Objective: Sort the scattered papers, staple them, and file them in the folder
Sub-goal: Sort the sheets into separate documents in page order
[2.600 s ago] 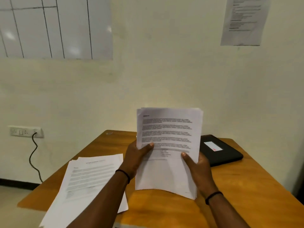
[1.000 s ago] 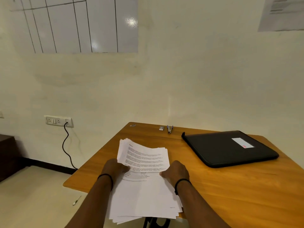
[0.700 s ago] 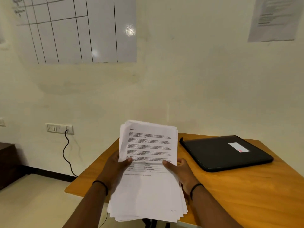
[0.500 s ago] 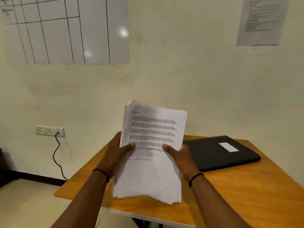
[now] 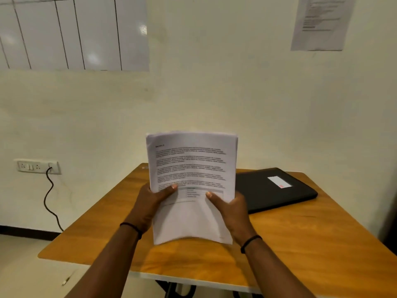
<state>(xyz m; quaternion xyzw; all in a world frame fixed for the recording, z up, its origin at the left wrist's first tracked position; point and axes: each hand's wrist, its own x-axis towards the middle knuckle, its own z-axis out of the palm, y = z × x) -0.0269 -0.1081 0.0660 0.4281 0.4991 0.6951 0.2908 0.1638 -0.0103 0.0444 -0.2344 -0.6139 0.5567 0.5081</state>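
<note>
Room: a cream wall stands beyond the hands, with a white ruled board high to the left of them and a printed notice high to the right.
Desk: a wooden desk lies under and ahead of both hands, its near edge below the wrists.
Papers: a squared stack of printed papers is held nearly upright between the two hands, above the desk; whether its bottom edge touches the wood cannot be told. The front sheet shows blocks of text, too blurred to read, and a small table near the thumbs.
Left hand: the left hand grips the stack's left edge, thumb curled across the front sheet, fingers hidden behind the papers.
Right hand: the right hand grips the stack's right edge the same way, thumb on the front, fingers behind.
Wrists: a thin black band circles each wrist, just below each hand.
Folder: a closed black folder with a white label lies flat on the desk just right of the right hand, partly hidden behind the papers.
Socket: a wall socket sits well left of the left hand, with a black cable hanging from it toward the floor.
Floor: a small pale object lies on the floor below and left of the left forearm, too small to identify.
</note>
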